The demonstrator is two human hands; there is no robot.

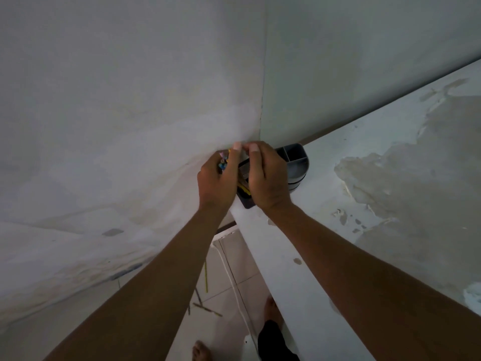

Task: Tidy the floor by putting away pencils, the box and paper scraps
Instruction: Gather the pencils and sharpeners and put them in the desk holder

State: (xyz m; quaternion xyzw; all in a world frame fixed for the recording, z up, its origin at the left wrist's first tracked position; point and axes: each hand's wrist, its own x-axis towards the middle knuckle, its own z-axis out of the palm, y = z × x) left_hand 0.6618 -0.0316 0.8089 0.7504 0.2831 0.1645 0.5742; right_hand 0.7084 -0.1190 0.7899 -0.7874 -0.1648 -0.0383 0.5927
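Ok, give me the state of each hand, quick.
Left hand: closed around a bundle of coloured pencils.
Right hand: gripping the dark mesh pencil holder on the white ledge.

Matt grey plastic organizer (296,162); peeling painted ledge (390,178); glossy floor tiles (223,295).

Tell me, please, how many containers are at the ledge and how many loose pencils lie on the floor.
Grey divided organiser: 1
Black mesh holder: 1
Loose floor pencils: 4
Total: 6
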